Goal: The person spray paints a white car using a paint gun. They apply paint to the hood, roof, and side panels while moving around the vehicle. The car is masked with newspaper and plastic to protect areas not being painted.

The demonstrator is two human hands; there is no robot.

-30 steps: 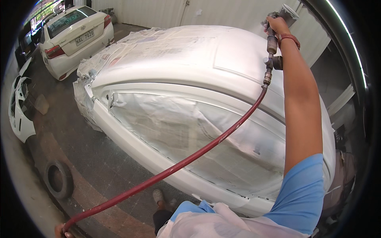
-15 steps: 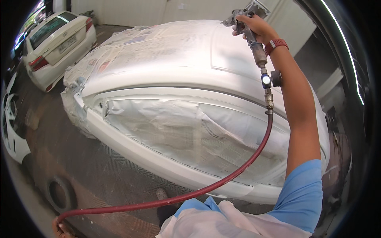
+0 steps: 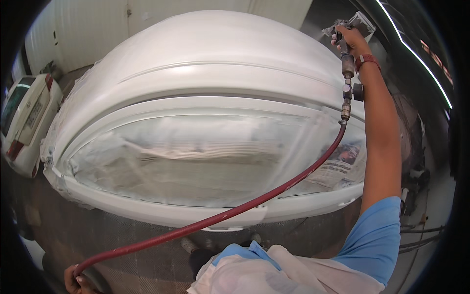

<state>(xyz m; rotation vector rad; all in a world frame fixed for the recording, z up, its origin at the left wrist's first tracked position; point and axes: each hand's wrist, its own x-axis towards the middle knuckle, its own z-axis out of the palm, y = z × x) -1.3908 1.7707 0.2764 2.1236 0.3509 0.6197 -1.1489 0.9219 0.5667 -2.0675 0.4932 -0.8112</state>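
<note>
My right hand [image 3: 353, 41] is wrapped round the handle of a metal spray gun [image 3: 341, 29], held up at the far right over the end of a white car roof [image 3: 210, 41]. Below the handle hang a filter, a round dark gauge [image 3: 358, 92] and a coupling. From there a dark red air hose [image 3: 215, 221] sags across to the lower left, where my left hand [image 3: 78, 281] grips it. Along the car's near side the windows are covered with masking paper [image 3: 205, 174], dusted with white. Part of my left hand is cut off by the picture's edge.
Another white car [image 3: 29, 120] stands at the far left. A pale panelled wall [image 3: 78, 36] closes off the back. Dark cables [image 3: 421, 235] lie on the floor at the right, near dark clutter. My feet stand close to the car's near side.
My view has shifted rightward along the car. My right hand, with the spray gun, has moved toward the roof's right end. My left hand still holds the hose at the lower left.
</note>
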